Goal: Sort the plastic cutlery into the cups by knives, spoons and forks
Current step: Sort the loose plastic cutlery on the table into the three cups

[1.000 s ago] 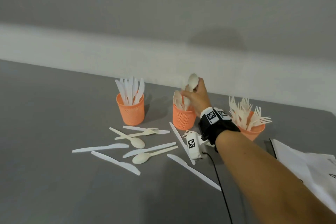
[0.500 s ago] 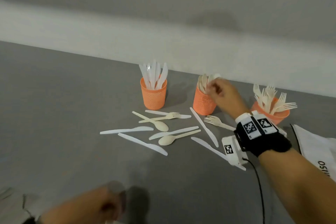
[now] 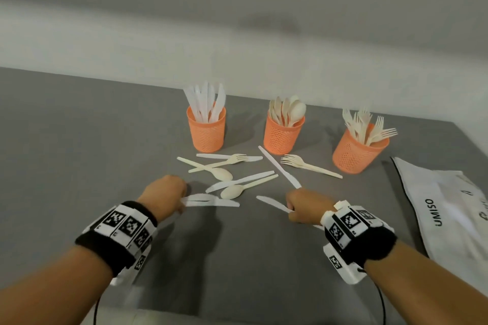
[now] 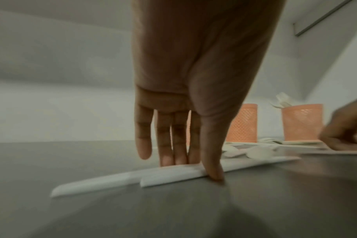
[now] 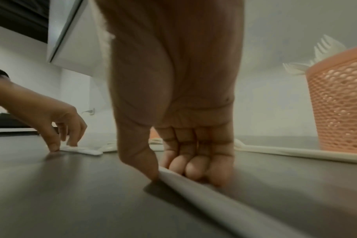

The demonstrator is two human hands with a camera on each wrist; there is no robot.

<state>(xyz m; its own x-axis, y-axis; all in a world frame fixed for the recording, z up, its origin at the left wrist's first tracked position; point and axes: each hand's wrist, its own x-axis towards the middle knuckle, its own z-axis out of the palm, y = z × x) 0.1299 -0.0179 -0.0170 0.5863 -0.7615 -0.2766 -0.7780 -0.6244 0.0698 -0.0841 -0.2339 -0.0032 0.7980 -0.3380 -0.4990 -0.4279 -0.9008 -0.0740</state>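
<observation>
Left hand (image 3: pixel 164 194) at 8 o'clock, thumb and fingers pinching two overlapping white knives (image 3: pixel 211 200) flat on grey table (image 3: pixel 79 140), right hand (image 3: pixel 306 204) at 4 o'clock pinching another knife (image 3: pixel 272 203) (also flat), three orange cups (image 3: pixel 207 129) at 12 o'clock.

Soft, even indoor light falls from above, dim rather than bright. The cups (image 3: pixel 207 129) throw faint shadows back and right on the grey surface (image 3: pixel 66 140); a darker shadow pools under each hand. No glare. The head view bends the wall line near its edges. Both wrist views are smeared by motion, the knives (image 4: pixel 173 173) blurred, backgrounds soft and stretched.
</observation>
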